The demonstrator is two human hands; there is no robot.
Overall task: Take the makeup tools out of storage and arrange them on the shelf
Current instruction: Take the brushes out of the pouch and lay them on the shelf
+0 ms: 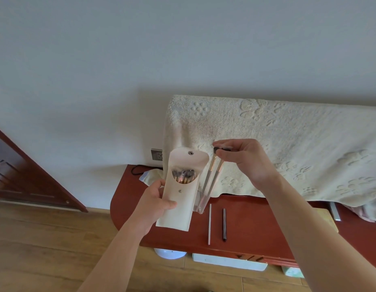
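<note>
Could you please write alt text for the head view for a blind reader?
A left hand holds an open cream brush pouch while the right hand pinches two makeup brushes, handle ends in a clear holder on a red-brown shelf.

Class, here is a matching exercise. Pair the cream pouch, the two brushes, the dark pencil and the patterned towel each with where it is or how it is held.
Things
1. cream pouch
2. two brushes
3. dark pencil
4. patterned towel

States
A. lying flat on the red shelf
B. pinched at the bristle end by the right hand
C. draped over something behind the shelf
D. gripped by the left hand, flap open

Pairs: 1-D, 2-B, 3-A, 4-C
</note>
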